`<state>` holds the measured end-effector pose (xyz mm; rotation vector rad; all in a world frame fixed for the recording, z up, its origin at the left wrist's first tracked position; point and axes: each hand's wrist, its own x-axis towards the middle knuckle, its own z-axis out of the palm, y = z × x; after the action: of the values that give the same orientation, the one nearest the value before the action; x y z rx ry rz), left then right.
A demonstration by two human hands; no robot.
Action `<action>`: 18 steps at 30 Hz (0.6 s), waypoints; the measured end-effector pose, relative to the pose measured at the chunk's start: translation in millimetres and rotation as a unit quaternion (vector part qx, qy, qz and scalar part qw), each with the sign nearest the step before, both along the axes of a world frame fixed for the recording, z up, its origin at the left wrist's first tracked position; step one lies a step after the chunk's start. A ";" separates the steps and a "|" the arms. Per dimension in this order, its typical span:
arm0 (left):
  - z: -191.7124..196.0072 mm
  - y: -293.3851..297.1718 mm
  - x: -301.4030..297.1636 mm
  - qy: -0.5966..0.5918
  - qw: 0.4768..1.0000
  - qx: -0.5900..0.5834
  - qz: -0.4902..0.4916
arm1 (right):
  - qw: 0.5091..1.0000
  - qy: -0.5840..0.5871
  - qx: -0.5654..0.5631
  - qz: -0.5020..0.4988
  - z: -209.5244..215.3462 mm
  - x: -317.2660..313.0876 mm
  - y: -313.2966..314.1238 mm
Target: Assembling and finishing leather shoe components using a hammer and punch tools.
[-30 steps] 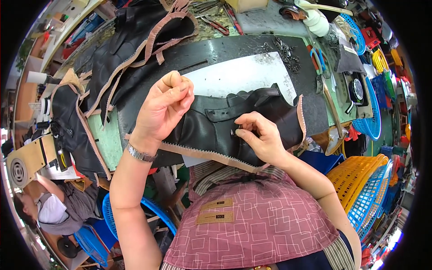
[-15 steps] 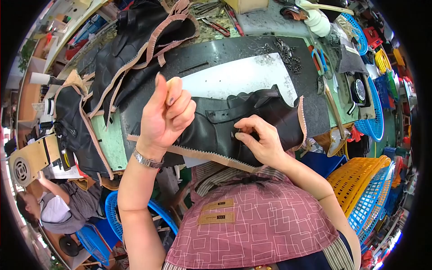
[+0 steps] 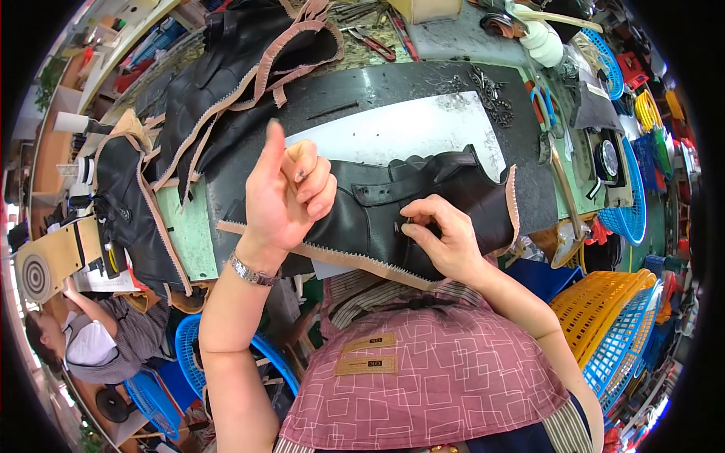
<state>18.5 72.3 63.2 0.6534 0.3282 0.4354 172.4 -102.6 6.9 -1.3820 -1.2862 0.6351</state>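
Observation:
A black leather boot upper [image 3: 351, 226] with a beige zigzag-cut edge lies across the dark work board in front of me. A black strap [image 3: 381, 192] with small holes runs over it. My right hand [image 3: 445, 238] rests on the leather below the strap, thumb and forefinger drawn together in a pinch. Beside these fingertips shows a tiny shiny metal bit [image 3: 397, 226]; whatever they grip is too small to make out. My left hand [image 3: 287, 196] is raised above the upper's left part, thumb upright and fingers curled toward the palm. Anything inside those fingers is hidden.
A white sheet [image 3: 423, 124] lies under the upper. Loose small metal parts [image 3: 491, 98] are scattered behind it. More black uppers [image 3: 219, 98] are heaped at the left. Scissors [image 3: 542, 106] lie at the right, above yellow and blue baskets [image 3: 596, 309]. A co-worker [image 3: 94, 340] is at far left.
My left hand's fingers have loosened a little, and its thumb stands farther from them. My right hand keeps its pinch at nearly the same spot on the leather. The whole view has shifted slightly.

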 end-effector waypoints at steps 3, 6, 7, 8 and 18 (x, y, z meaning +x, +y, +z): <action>8.9 -5.7 1.0 0.038 0.999 0.038 0.004 | 1.000 -0.001 -0.001 0.001 0.3 0.4 0.2; 11.6 -8.8 -1.1 0.101 0.991 0.084 0.015 | 1.000 -0.001 -0.002 0.002 1.5 0.4 -0.3; 10.5 -8.7 -2.8 0.101 0.990 0.102 0.010 | 1.000 0.001 -0.004 0.002 1.8 0.5 -0.8; 8.8 -8.9 -4.2 0.100 0.988 0.120 0.004 | 1.000 0.001 -0.004 0.002 2.5 0.9 -0.8; 5.8 -50.2 6.8 0.128 0.966 0.225 0.014 | 0.994 -0.090 0.063 -0.023 52.4 -7.3 23.6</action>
<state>25.3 22.1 69.0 1.1561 0.4906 0.4565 165.1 -79.0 59.3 -1.3845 -1.4084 0.3976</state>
